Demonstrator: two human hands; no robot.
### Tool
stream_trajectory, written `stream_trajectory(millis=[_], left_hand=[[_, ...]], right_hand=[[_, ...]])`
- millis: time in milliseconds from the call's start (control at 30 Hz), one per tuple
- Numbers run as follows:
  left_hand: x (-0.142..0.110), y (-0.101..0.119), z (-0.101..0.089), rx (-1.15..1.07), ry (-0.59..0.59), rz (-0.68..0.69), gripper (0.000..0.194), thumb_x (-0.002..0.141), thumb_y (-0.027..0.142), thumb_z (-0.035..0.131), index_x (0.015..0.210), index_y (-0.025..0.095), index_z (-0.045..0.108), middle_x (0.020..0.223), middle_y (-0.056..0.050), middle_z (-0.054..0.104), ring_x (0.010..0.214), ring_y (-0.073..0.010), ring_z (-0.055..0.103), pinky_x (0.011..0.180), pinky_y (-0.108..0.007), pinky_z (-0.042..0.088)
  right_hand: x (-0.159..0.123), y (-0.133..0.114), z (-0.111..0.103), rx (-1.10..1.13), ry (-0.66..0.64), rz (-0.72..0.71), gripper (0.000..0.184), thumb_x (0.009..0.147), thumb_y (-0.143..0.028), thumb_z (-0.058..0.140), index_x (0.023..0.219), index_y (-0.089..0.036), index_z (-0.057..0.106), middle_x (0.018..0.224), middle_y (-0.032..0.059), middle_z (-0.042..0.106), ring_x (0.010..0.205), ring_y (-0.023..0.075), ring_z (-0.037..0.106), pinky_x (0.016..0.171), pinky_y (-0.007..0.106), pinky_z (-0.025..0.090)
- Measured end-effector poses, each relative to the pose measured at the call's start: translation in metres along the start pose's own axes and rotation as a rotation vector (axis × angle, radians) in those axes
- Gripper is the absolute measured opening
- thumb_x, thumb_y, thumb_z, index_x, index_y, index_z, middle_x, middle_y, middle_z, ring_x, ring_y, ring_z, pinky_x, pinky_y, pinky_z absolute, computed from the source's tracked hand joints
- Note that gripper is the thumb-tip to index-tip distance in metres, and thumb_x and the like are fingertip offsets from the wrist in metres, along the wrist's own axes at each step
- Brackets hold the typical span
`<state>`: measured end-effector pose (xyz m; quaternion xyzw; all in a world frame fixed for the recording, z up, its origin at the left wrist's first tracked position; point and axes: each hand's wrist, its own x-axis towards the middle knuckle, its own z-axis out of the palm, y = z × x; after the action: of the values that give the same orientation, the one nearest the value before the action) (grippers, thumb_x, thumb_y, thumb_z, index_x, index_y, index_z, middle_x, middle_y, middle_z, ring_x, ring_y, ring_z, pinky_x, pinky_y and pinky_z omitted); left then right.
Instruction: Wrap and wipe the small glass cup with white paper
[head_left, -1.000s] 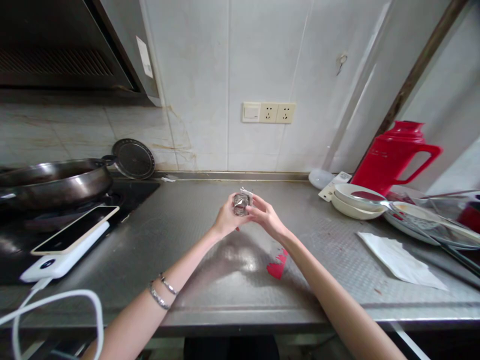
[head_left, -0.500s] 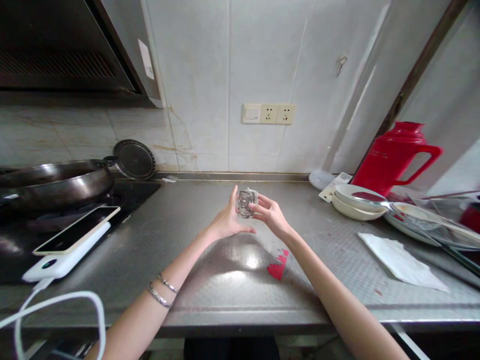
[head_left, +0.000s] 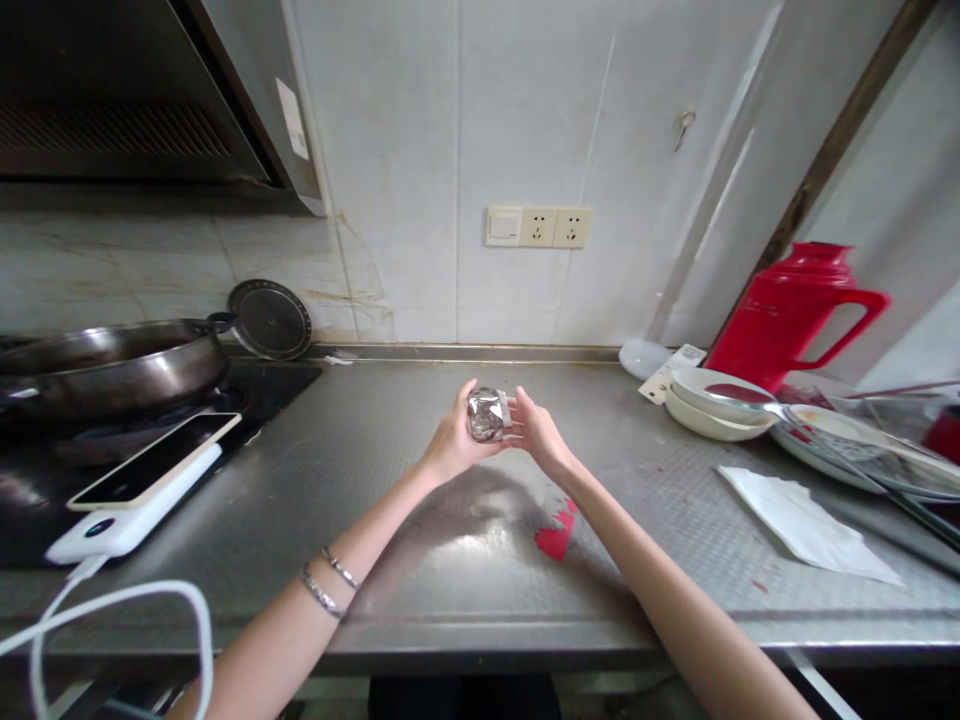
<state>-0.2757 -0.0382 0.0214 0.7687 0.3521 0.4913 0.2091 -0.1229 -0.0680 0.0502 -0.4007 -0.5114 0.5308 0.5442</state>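
A small shiny silver foil packet [head_left: 485, 414] is held above the steel counter [head_left: 420, 540], between both my hands. My left hand [head_left: 452, 440] cups it from the left, fingers curled round it. From the right, my right hand [head_left: 537, 431] closes its fingertips on the packet's white edge. A red torn scrap [head_left: 556, 535] lies on the counter just below my right forearm.
A phone on a white power bank [head_left: 135, 485] with a white cable sits at the left by a dark wok [head_left: 105, 365] on the stove. At the right are a red thermos jug [head_left: 795, 310], stacked bowls and plates [head_left: 712, 402], and a white paper napkin [head_left: 806, 525].
My left hand, which had opened half a second ago, has closed round the foil packet again. The packet sits slightly lower between both hands.
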Motion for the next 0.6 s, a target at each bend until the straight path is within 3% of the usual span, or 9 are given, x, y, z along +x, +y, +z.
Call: stream_trajectory(millis=[200, 267, 400, 467, 600], left_hand=[[-0.001, 0.004, 0.001, -0.12, -0.027, -0.023, 0.095, 0.057, 0.034, 0.083, 0.134, 0.02, 0.028, 0.12, -0.013, 0.06, 0.104, -0.0246, 0.061, 0.091, -0.037, 0.048], [-0.001, 0.006, 0.0, -0.093, -0.03, -0.02, 0.093, 0.055, 0.034, 0.083, 0.132, 0.02, 0.032, 0.12, -0.012, 0.059, 0.105, -0.0248, 0.061, 0.092, -0.037, 0.047], [-0.002, 0.011, -0.002, 0.007, -0.096, -0.043, 0.09, 0.054, 0.034, 0.084, 0.129, 0.02, 0.036, 0.116, -0.011, 0.06, 0.102, -0.0249, 0.061, 0.09, -0.037, 0.047], [-0.004, 0.011, 0.0, 0.045, -0.141, -0.057, 0.091, 0.052, 0.032, 0.084, 0.129, 0.021, 0.037, 0.119, -0.01, 0.059, 0.101, -0.0249, 0.061, 0.089, -0.038, 0.047], [-0.007, 0.01, 0.005, 0.092, -0.197, -0.074, 0.095, 0.049, 0.032, 0.085, 0.13, 0.021, 0.036, 0.12, -0.01, 0.059, 0.099, -0.0259, 0.061, 0.086, -0.039, 0.048]], right_hand=[[0.009, 0.007, -0.01, -0.2, 0.113, 0.005, 0.03, 0.078, -0.044, 0.059, 0.093, -0.018, 0.064, 0.081, 0.0038, 0.069, 0.056, 0.0152, 0.064, 0.044, 0.024, 0.051], [0.011, 0.008, -0.016, -0.367, 0.191, -0.124, 0.031, 0.079, -0.045, 0.055, 0.087, -0.017, 0.066, 0.075, 0.0043, 0.069, 0.058, 0.0172, 0.064, 0.046, 0.025, 0.05], [0.01, 0.003, -0.024, -0.658, 0.365, -0.478, 0.032, 0.085, -0.042, 0.05, 0.083, -0.018, 0.07, 0.078, 0.0059, 0.071, 0.074, 0.0203, 0.066, 0.066, 0.028, 0.05], [0.007, 0.0, -0.022, -0.656, 0.362, -0.554, 0.031, 0.086, -0.04, 0.049, 0.086, -0.017, 0.071, 0.083, 0.0059, 0.072, 0.078, 0.0204, 0.066, 0.07, 0.028, 0.049], [0.0, 0.001, -0.011, -0.62, 0.188, -0.548, 0.029, 0.086, -0.037, 0.051, 0.084, -0.017, 0.072, 0.078, 0.0034, 0.073, 0.072, 0.0187, 0.066, 0.063, 0.024, 0.048]])
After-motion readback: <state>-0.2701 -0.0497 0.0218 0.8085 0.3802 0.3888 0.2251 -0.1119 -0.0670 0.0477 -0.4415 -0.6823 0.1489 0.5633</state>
